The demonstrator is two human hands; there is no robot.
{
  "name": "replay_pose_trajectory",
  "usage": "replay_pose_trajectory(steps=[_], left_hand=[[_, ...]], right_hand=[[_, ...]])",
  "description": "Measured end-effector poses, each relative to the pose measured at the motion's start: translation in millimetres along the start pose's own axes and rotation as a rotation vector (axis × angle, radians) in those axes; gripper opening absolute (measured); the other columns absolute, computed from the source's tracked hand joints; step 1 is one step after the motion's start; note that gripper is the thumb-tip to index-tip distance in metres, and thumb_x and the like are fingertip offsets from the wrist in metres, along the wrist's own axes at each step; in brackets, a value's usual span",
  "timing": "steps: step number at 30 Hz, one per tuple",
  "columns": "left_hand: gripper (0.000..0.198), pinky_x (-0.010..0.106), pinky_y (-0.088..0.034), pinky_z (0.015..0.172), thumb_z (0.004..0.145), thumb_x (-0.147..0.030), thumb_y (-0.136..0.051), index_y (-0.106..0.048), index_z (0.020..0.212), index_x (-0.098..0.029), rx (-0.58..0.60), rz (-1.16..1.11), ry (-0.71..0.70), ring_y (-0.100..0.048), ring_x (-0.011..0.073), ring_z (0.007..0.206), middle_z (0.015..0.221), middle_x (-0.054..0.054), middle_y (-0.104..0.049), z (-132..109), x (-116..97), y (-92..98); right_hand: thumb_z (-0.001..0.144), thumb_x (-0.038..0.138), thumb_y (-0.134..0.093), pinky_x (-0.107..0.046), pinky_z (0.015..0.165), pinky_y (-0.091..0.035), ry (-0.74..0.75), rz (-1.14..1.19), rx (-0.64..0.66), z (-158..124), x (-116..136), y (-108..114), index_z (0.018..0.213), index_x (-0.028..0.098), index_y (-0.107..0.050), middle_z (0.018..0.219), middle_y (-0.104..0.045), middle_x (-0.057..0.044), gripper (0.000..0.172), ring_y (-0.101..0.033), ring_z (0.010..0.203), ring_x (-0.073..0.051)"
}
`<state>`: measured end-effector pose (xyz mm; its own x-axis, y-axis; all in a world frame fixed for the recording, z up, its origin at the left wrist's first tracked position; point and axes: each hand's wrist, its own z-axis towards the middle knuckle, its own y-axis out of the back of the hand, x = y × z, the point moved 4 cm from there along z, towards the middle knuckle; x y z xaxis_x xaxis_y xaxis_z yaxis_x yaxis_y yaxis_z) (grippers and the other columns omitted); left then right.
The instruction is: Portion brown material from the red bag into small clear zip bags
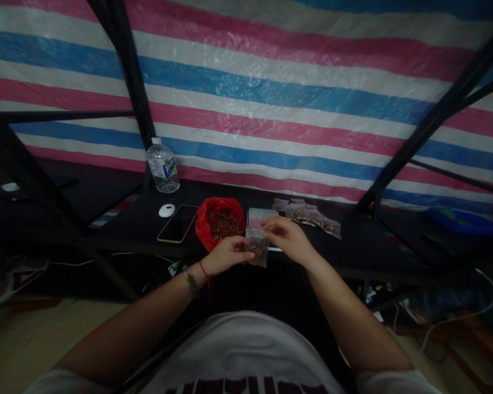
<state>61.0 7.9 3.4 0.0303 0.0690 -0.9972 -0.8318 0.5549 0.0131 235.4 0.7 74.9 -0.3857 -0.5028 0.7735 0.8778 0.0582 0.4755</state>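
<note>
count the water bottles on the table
1. The only water bottle stands upright at the table's back left corner, against the striped tarp, behind the phone. The scene is dim, so another could be hidden in the dark areas.

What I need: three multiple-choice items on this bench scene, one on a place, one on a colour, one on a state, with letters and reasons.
1. Where does the water bottle stand?
A. at the table's far left, by the tarp
B. on the floor
C. inside the red bag

2. What colour is the open bag of brown bits?
A. blue
B. red
C. white

3. How is the small clear pouch held?
A. lying untouched
B. in the right hand only
C. between the left hand and the right hand

Answers: 1 A, it stands behind the phone; 2 B, its plastic is red; 3 C, both hands pinch it.
</note>
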Motion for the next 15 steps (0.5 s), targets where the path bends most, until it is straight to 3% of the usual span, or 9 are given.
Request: replay_pose_trajectory(steps=[3, 6, 11, 15], left_hand=[[0.032, 0.029, -0.050, 0.067, 0.069, -0.037, -0.075, -0.062, 0.084, -0.012, -0.059, 0.025, -0.061, -0.062, 0.0150, 0.070, 0.077, 0.004, -0.066, 1.3, 0.1, 4.0], [0.030, 0.030, -0.050, 0.068, 0.072, -0.037, -0.072, -0.062, 0.085, -0.012, -0.075, 0.079, -0.101, -0.062, 0.0157, 0.071, 0.078, 0.004, -0.066, 1.2, 0.1, 4.6], [0.029, 0.032, -0.051, 0.074, 0.072, -0.036, -0.071, -0.063, 0.088, -0.013, -0.092, 0.115, -0.143, -0.064, 0.0172, 0.077, 0.085, 0.005, -0.068, -0.7, -6.2, 2.7], [0.032, 0.032, -0.052, 0.076, 0.074, -0.039, -0.069, -0.064, 0.092, -0.014, -0.223, 0.102, -0.193, -0.064, 0.0177, 0.079, 0.088, 0.005, -0.069, -0.4, -12.6, 9.8]], right_hand=[[0.070, 0.034, -0.072, -0.028, 0.061, -0.049, -0.208, 0.185, 0.020, 0.4, -16.8, -4.7, 0.098, 0.017, -0.064, 0.078, -0.067, -0.003, 0.034, -0.062, 0.066, -0.015], [0.065, 0.035, -0.076, -0.027, 0.061, -0.049, -0.330, 0.311, 0.048, -0.3, -24.8, -8.6, 0.107, 0.016, -0.063, 0.072, -0.066, 0.000, 0.047, -0.061, 0.063, -0.014], [0.065, 0.040, -0.075, -0.024, 0.057, -0.045, -0.324, 0.326, -0.004, -0.7, -26.0, -11.8, 0.073, 0.015, -0.067, 0.065, -0.064, 0.000, 0.028, -0.056, 0.058, -0.011], [0.066, 0.040, -0.073, -0.024, 0.057, -0.043, -0.253, 0.270, -0.001, 0.6, -23.0, -17.4, 0.069, 0.016, -0.067, 0.062, -0.063, 0.001, 0.025, -0.055, 0.057, -0.012]])
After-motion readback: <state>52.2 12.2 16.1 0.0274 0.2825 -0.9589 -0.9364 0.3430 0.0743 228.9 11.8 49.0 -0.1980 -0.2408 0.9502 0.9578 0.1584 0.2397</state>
